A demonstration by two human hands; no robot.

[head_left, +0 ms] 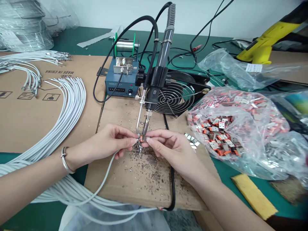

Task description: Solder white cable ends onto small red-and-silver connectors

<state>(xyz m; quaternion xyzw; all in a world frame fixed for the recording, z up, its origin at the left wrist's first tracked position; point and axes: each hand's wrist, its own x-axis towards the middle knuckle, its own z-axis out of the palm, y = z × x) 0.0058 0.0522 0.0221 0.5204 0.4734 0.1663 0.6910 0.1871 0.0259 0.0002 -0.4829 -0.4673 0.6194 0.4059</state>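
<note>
My left hand [120, 140] pinches the end of a white cable [108, 170] just left of the soldering iron tip. Opposite it, my right hand [166, 146] holds a small orange and metal connector [141, 139] between thumb and fingers. Cable end and connector meet under the tip of the soldering iron [151, 93], which is clamped upright at a slant. A thin metal feed tube [141, 117] comes down beside the iron. Whether the tip touches the connector is too small to tell. Solder debris [144, 163] lies on the cardboard [115, 183] below my hands.
Behind stand a blue solder feeder [117, 80] with a wire spool [125, 45] and a black fan [176, 98]. To the right lie a plastic bag of orange connectors [221, 134], metal pieces [192, 140] and a yellow sponge [253, 195]. Bundled white cables [74, 109] curve along the left.
</note>
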